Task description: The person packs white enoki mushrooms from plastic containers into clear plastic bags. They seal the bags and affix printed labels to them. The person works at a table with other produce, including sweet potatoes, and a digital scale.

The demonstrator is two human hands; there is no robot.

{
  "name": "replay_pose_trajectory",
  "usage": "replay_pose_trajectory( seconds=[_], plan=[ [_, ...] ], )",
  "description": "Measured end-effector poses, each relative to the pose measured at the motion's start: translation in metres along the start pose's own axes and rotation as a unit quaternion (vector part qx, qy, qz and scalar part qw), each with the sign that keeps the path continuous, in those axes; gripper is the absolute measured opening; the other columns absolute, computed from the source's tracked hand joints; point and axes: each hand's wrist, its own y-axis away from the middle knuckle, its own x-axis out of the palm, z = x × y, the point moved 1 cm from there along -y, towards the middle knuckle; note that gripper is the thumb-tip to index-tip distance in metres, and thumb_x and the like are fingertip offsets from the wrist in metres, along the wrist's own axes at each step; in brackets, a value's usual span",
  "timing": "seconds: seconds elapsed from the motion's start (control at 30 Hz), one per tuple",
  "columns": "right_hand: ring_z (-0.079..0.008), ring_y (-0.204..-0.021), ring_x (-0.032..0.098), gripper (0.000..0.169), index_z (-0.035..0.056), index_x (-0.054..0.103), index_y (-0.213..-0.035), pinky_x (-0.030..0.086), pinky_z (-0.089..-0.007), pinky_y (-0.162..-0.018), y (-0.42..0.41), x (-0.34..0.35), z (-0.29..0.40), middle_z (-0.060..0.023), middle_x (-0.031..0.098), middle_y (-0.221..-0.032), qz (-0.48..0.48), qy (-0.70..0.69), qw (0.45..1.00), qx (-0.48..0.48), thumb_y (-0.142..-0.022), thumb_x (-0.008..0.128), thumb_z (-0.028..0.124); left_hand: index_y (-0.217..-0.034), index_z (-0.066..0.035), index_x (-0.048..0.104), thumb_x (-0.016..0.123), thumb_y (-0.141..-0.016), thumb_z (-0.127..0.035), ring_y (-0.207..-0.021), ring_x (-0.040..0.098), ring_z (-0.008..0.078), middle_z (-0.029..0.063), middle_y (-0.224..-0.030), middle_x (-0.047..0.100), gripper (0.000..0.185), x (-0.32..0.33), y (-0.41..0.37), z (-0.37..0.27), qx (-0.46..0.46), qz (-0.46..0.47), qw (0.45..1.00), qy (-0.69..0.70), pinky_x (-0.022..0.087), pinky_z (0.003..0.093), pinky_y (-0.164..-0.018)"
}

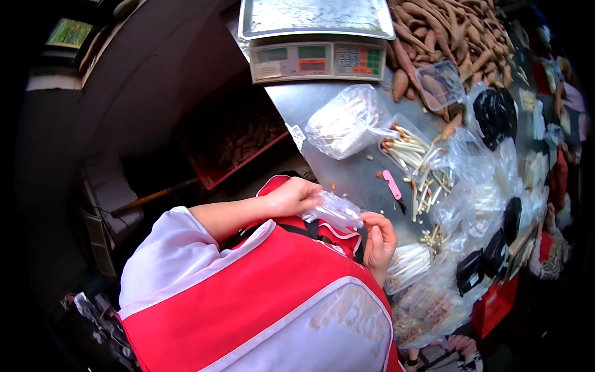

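A crumpled clear plastic bag [333, 211] is stretched between my two hands in front of the red apron [274, 265]. My left hand [296, 197] grips its left end. The fingertips of my right hand [380, 239] pinch its right end. On the metal table [334, 174], beyond the bag, lies a folding knife with a pink handle [391, 184] and its dark blade out. Past the knife, a clear plastic tub holds white stalks with brown ends [404, 148], and cut pieces are scattered beside it. A packed tray of white stalks [410, 266] is right of my right hand.
A digital scale [316, 60] stands at the far edge, near a heap of sweet potatoes [458, 35]. A bulging bag of white stalks [345, 122] sits before it. Loose plastic bags [479, 195] cover the right side. A red crate [218, 174] of tubers stands lower left.
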Motion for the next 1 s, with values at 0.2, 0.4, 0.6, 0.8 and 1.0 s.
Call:
replay_pose_trajectory(
  seconds=[0.2, 0.4, 0.6, 0.8, 1.0],
  plan=[
    [-0.0210, -0.091, 0.057, 0.013, -0.0035, 0.057, -0.091, 0.044, -0.0320, -0.084, -0.011, 0.004, -0.006, -0.0143, 0.059, -0.096, 0.006, 0.018, 0.998, 0.052, -0.086, 0.047, 0.004, -0.090, 0.003, 0.059, 0.051, -0.078, -0.005, -0.061, 0.060, 0.0138, 0.0113, -0.071, 0.060, 0.016, -0.068, 0.075, 0.162, -0.250, -0.251, 0.935, -0.035, 0.048, 0.0301, -0.056],
    [-0.0157, -0.096, 0.058, 0.023, -0.0010, 0.053, -0.109, 0.045, -0.0277, -0.086, -0.025, 0.032, -0.010, -0.0081, 0.057, -0.104, 0.034, 0.009, 0.995, 0.093, -0.087, 0.051, 0.002, -0.097, -0.001, 0.058, 0.045, -0.082, 0.002, -0.071, 0.055, 0.0087, 0.0016, -0.077, 0.058, 0.021, -0.083, 0.018, 0.054, -0.215, -0.088, 0.957, 0.173, 0.045, 0.0233, -0.059],
    [-0.0250, -0.116, 0.045, 0.059, 0.0055, 0.041, -0.129, 0.039, -0.0344, -0.095, -0.016, 0.056, -0.003, -0.0115, 0.038, -0.131, 0.008, 0.196, 0.970, -0.140, -0.076, 0.065, 0.011, -0.108, 0.002, 0.052, 0.049, -0.080, 0.002, -0.085, 0.058, 0.0155, 0.0059, -0.095, 0.059, 0.028, -0.006, -0.054, -0.002, -0.108, 0.158, 0.977, 0.098, 0.047, 0.0278, -0.072],
    [-0.0207, -0.108, 0.052, 0.035, 0.0049, 0.053, -0.113, 0.041, -0.0309, -0.090, 0.079, 0.005, -0.011, -0.0100, 0.052, -0.116, -0.244, 0.181, 0.940, -0.158, -0.079, 0.059, 0.003, -0.125, 0.000, 0.039, 0.056, -0.079, -0.003, -0.092, 0.061, 0.0229, 0.0134, -0.109, 0.054, 0.049, 0.081, -0.065, -0.073, -0.238, 0.404, 0.853, 0.229, 0.049, 0.0341, -0.085],
    [-0.0109, -0.076, 0.054, 0.010, 0.0058, 0.056, -0.091, 0.044, -0.0245, -0.066, 0.176, -0.006, -0.070, -0.0018, 0.055, -0.080, -0.562, -0.202, 0.780, -0.187, -0.084, 0.048, 0.003, -0.131, -0.005, 0.032, 0.052, -0.081, -0.001, -0.082, 0.057, 0.0158, 0.0096, -0.119, 0.045, 0.054, 0.169, -0.039, -0.087, 0.067, 0.582, 0.810, -0.005, 0.047, 0.0242, -0.068]
  ],
)
